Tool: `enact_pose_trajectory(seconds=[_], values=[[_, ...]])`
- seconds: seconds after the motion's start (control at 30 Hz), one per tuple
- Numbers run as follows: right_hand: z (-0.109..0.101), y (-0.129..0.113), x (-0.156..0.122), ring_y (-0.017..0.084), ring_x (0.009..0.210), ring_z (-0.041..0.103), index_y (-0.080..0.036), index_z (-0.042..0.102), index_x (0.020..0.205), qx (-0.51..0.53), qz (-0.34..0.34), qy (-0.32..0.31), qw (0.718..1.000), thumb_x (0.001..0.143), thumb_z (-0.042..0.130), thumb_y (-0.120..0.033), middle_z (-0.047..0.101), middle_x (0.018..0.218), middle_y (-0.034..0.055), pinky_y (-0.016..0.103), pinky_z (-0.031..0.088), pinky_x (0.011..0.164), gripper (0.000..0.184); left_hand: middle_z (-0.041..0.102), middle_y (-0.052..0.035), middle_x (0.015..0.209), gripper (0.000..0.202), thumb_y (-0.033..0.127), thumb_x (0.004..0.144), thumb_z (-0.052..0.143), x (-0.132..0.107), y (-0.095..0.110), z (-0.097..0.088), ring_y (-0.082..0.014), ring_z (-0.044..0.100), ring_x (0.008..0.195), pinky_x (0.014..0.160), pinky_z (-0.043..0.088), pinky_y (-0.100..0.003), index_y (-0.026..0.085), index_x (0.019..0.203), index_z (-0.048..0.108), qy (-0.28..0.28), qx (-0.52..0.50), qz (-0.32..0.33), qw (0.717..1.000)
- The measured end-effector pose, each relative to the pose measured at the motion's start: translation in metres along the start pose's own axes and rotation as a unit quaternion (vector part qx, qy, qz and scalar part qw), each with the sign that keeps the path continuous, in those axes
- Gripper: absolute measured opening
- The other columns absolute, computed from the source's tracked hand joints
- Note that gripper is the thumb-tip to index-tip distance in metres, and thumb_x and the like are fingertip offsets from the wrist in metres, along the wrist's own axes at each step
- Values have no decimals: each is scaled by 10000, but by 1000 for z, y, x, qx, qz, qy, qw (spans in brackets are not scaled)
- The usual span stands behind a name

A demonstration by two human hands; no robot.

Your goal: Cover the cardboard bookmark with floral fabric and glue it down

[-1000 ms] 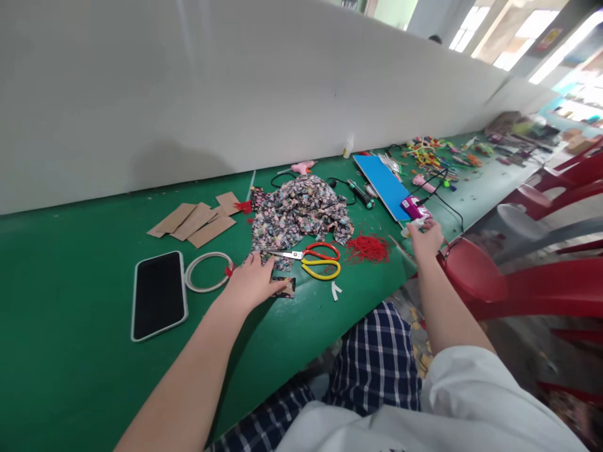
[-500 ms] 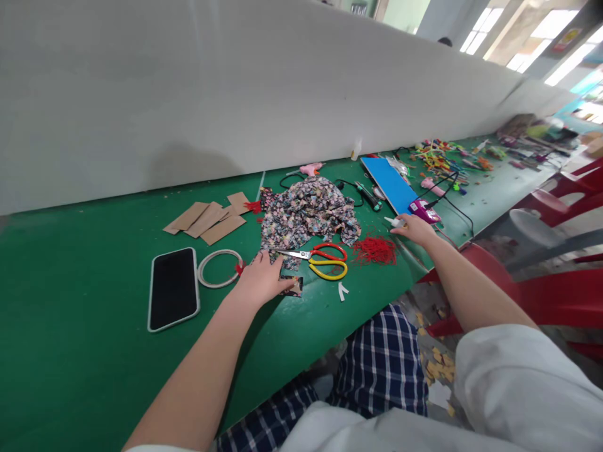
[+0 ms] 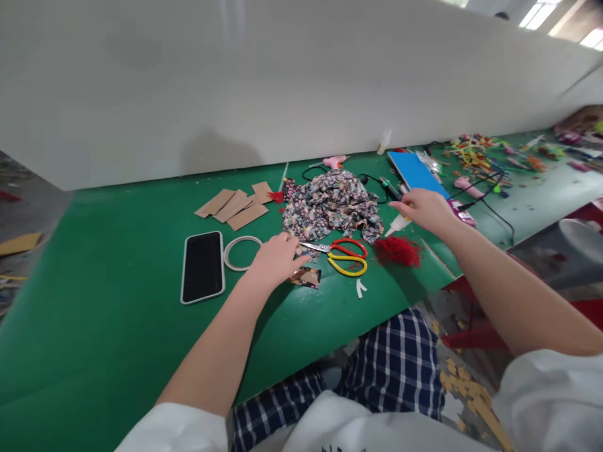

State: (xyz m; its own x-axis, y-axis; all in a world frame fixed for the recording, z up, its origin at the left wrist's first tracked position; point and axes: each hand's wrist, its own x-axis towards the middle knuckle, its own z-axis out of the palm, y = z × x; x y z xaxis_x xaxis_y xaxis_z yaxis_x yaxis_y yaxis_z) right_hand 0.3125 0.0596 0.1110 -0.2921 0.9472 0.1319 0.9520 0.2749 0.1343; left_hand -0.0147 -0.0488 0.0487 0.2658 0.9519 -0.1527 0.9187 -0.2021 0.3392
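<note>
My left hand (image 3: 277, 258) rests palm down on the green table (image 3: 117, 333), fingers closed over a small floral fabric piece (image 3: 308, 276) beside a white ring (image 3: 239, 252). My right hand (image 3: 426, 209) is above the table's right side and grips a small white glue bottle (image 3: 396, 225), nozzle pointing left toward the floral fabric heap (image 3: 332, 204). Scissors with red and yellow handles (image 3: 343, 256) lie between both hands. A pile of red threads (image 3: 397, 250) sits just under my right hand.
A black phone in a white case (image 3: 202, 266) lies left of the ring. Brown card pieces (image 3: 235, 205) lie behind it. A pink glue gun (image 3: 333, 162), a blue board (image 3: 416, 174), cables and colourful craft bits are at the back right. A white wall runs behind.
My right hand has come left from the purple device near the table edge, carrying the glue bottle over the red threads. The view has swung left. My left hand stayed on the fabric piece.
</note>
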Motion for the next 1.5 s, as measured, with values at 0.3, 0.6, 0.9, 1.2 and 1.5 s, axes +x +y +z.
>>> enact_pose_trajectory(seconds=[0.3, 0.6, 0.9, 1.2, 1.5], values=[[-29, -201, -21, 184, 782, 587, -125, 535, 1028, 44, -278, 61, 958, 943, 239, -239, 605, 1015, 138, 269, 304, 520, 329, 461, -132, 1334, 765, 341, 661, 693, 13, 20, 15, -251, 473, 1201, 973, 409, -329, 171, 1312, 330, 200, -502, 110, 834], [1, -120, -8, 218, 852, 595, -160, 586, 996, 99, -230, -109, 962, 889, 437, -394, 638, 953, 102, 303, 419, 709, 298, 463, 42, 500, 323, 415, 712, 655, 3, -35, -20, -79, 423, 477, 475, 347, -226, 175, 572, 490, 297, -369, -56, 879], [53, -97, -30, 242, 838, 609, -127, 612, 1046, 33, -198, -260, 945, 801, 567, -342, 618, 957, 118, 295, 405, 660, 329, 645, 2, 716, 151, 238, 774, 553, 5, -51, -22, -96, 547, 497, 501, 472, -242, 209, 902, 628, 329, -388, -100, 855], [54, -109, -28, 252, 794, 616, -119, 567, 1015, 18, -170, -271, 947, 734, 524, -187, 618, 959, 139, 293, 372, 588, 292, 708, -52, 981, 295, 324, 881, 478, 1, -44, -17, -211, 637, 885, 759, 481, -326, 230, 1080, 675, 219, -61, 10, 974], [45, -100, -29, 226, 723, 621, -148, 460, 1081, 57, -131, -306, 941, 745, 497, -251, 651, 893, 115, 271, 358, 523, 353, 679, -59, 1000, 469, 59, 814, 370, -1, -31, -13, -193, 630, 857, 678, 455, -261, 247, 1156, 631, 55, 96, 58, 992]])
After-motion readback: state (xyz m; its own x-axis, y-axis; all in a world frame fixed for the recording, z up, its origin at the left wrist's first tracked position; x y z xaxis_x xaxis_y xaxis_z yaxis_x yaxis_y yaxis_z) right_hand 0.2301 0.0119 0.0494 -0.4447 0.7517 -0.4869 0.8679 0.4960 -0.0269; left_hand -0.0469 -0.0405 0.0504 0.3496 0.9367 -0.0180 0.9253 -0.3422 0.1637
